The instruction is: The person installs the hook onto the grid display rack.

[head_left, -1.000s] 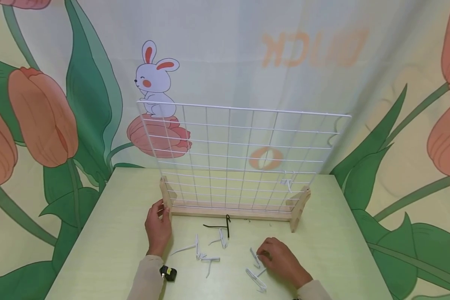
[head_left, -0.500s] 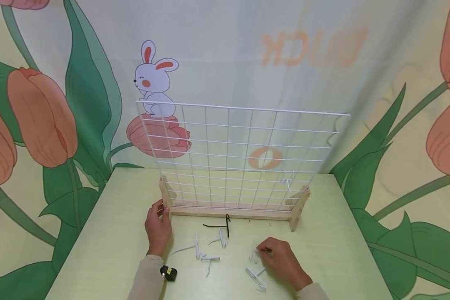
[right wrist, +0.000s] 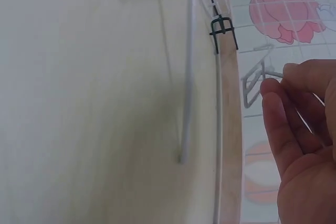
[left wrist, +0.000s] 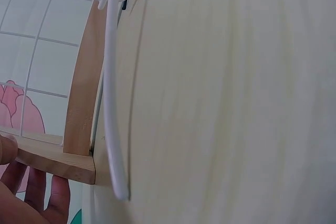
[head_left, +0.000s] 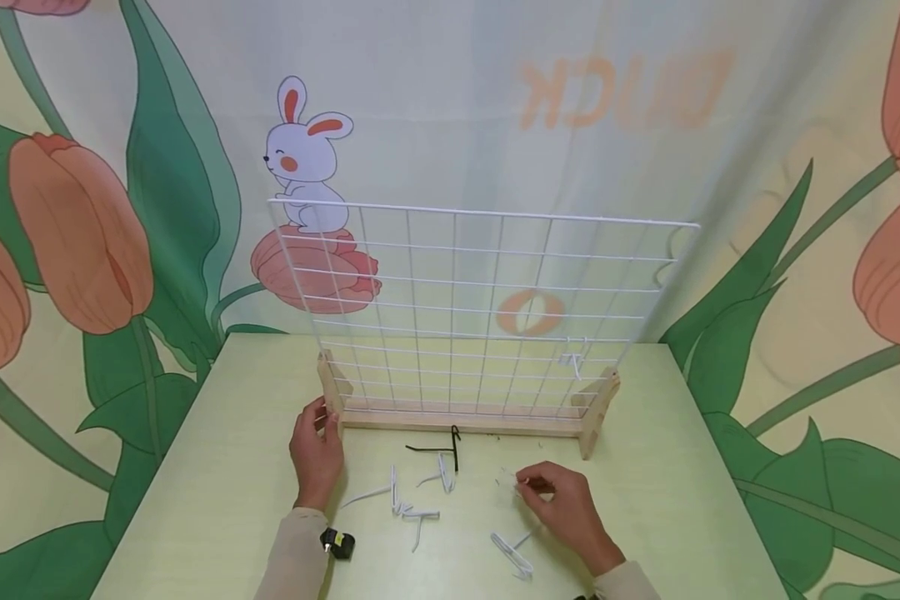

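A white wire grid panel (head_left: 457, 283) stands upright in a wooden base (head_left: 457, 423). My left hand (head_left: 318, 458) grips the base's left wooden end piece (left wrist: 58, 161), thumb on one side and fingers on the other. Between thumb and fingertips, my right hand (head_left: 566, 504) pinches a white wire hook (right wrist: 254, 85) by its prong, lifted off the table; it is blurred in the head view. Another white hook (head_left: 572, 359) hangs low on the right of the grid.
Several white hooks (head_left: 420, 517) lie in front of the base, with a black hook (head_left: 435, 449) among them. One more white hook (head_left: 512, 552) lies by my right wrist. A small black device (head_left: 337, 543) is at my left wrist. A printed curtain (head_left: 450, 108) hangs behind the table (head_left: 217, 467).
My right hand has picked the white hook up from the table and moved it slightly up and forward. The left hand stays on the base.
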`<action>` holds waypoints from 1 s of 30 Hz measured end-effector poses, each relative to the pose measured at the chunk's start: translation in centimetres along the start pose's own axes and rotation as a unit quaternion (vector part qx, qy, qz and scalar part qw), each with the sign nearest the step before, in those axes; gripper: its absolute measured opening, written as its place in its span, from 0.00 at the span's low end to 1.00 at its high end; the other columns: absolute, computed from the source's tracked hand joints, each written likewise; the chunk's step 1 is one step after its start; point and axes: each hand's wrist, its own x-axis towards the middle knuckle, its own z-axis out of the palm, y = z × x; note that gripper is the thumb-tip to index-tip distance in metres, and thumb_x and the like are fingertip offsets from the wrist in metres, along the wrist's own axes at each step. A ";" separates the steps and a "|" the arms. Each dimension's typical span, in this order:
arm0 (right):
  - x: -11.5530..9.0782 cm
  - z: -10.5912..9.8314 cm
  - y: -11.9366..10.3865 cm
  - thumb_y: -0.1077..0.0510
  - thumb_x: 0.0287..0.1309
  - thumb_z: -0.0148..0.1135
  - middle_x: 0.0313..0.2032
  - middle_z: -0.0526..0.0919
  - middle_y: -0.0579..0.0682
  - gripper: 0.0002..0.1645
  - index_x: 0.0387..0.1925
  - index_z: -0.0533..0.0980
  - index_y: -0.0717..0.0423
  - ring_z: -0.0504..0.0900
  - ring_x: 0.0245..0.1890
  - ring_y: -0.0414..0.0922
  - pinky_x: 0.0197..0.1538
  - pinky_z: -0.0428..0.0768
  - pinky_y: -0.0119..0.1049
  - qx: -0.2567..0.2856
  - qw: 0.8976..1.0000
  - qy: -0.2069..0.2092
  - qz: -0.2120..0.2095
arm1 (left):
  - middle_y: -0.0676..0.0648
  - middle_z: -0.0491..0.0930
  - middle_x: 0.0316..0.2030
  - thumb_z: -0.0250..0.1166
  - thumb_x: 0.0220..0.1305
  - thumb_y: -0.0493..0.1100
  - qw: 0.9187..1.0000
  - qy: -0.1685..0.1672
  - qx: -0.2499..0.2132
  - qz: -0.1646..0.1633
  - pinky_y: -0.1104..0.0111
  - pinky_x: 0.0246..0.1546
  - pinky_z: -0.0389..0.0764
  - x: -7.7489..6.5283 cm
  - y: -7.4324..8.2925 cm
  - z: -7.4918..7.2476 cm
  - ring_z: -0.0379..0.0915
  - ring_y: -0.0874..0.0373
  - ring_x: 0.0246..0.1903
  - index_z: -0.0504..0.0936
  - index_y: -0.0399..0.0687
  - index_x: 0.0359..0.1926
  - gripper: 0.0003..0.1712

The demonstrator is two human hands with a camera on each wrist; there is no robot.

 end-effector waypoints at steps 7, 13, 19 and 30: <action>0.8 -0.3 -0.7 0.71 0.54 0.78 0.36 0.92 0.47 0.15 0.40 0.87 0.50 0.91 0.32 0.39 0.37 0.88 0.26 0.032 0.998 0.045 -0.020 | 0.35 0.80 0.56 0.61 0.79 0.37 1.000 -0.002 0.001 0.000 0.42 0.53 0.87 0.0 0.0 0.1 0.83 0.37 0.56 0.76 0.42 0.67 0.20; 1.8 -0.8 -2.3 0.71 0.51 0.80 0.33 0.92 0.49 0.13 0.36 0.87 0.55 0.90 0.29 0.41 0.37 0.87 0.26 0.029 0.996 0.085 -0.029 | 0.35 0.80 0.57 0.61 0.78 0.37 1.000 -0.002 0.000 -0.004 0.43 0.53 0.87 0.0 0.0 0.1 0.83 0.38 0.56 0.76 0.43 0.67 0.20; 2.9 -1.1 -3.1 0.69 0.53 0.80 0.33 0.92 0.49 0.11 0.36 0.88 0.52 0.90 0.31 0.39 0.39 0.86 0.23 0.038 0.993 0.109 -0.035 | 0.36 0.81 0.57 0.61 0.79 0.37 1.000 -0.001 0.001 -0.005 0.43 0.54 0.86 -0.1 0.0 0.1 0.82 0.38 0.56 0.76 0.43 0.68 0.20; 5.1 -1.9 -5.1 0.73 0.50 0.79 0.34 0.90 0.51 0.14 0.36 0.88 0.55 0.89 0.33 0.42 0.44 0.84 0.19 0.017 0.983 0.156 -0.099 | 0.36 0.81 0.56 0.61 0.78 0.38 1.000 0.000 0.002 -0.001 0.43 0.53 0.87 -0.1 -0.2 0.1 0.83 0.37 0.56 0.76 0.43 0.67 0.20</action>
